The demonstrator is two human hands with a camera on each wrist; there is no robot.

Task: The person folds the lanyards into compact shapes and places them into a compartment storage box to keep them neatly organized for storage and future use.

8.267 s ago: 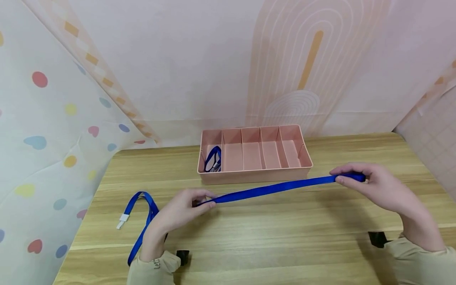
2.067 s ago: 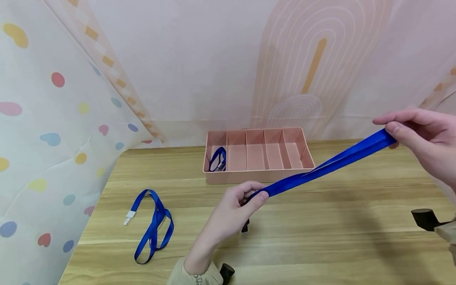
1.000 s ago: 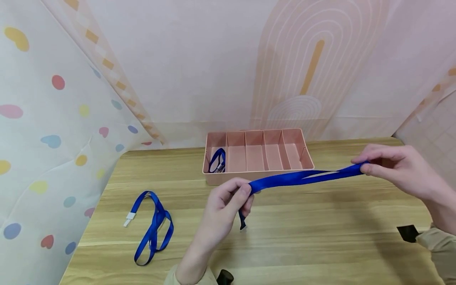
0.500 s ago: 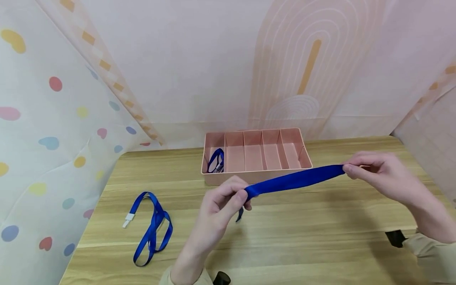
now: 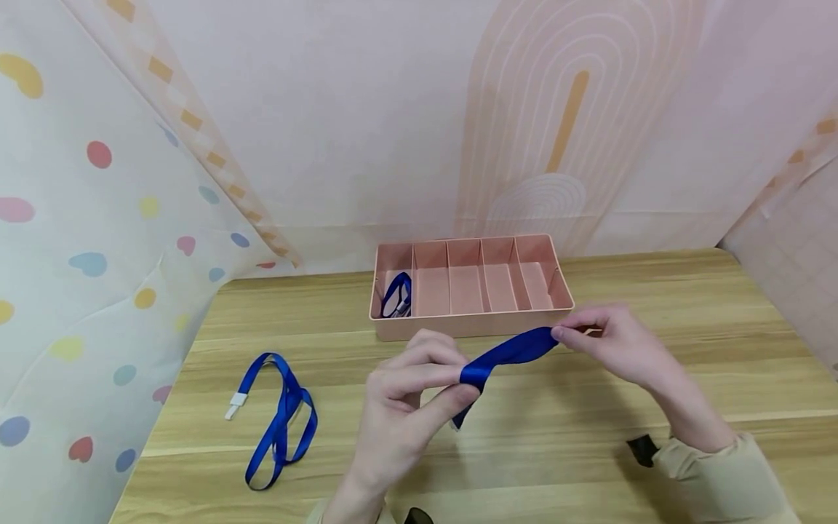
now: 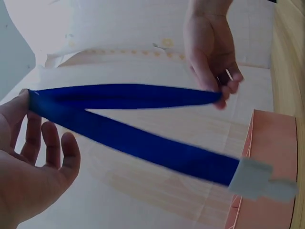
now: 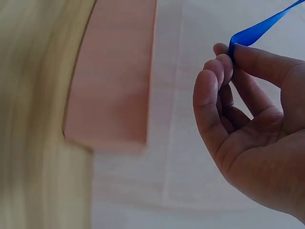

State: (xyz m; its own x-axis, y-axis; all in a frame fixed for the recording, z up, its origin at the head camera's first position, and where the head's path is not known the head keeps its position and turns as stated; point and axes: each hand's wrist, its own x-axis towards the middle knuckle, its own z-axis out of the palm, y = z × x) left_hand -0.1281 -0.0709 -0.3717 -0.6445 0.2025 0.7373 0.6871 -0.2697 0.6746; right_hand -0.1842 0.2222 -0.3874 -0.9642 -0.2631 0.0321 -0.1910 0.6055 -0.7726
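A blue lanyard (image 5: 517,351) is stretched between the two hands above the table, in front of the pink box. My left hand (image 5: 409,407) pinches its folded part between thumb and fingers. From there a short end hangs down; the left wrist view shows the white plastic clip (image 6: 250,179) on that end. My right hand (image 5: 618,346) pinches the other end of the fold between thumb and fingertips, as the right wrist view also shows. A second blue lanyard (image 5: 281,426) lies loosely looped on the table at the left, its white clip (image 5: 237,402) pointing toward the front.
Behind the hands stands a pink divided box (image 5: 471,325) with several compartments in a row. Its leftmost compartment holds a coiled blue lanyard (image 5: 396,292). The wooden table (image 5: 524,466) meets a patterned backdrop (image 5: 366,145) at the back and left.
The right hand has moved left and nearer the left hand, so the held lanyard spans a shorter length. Its end with the clip hangs below the left hand. The lanyard on the table stays put.
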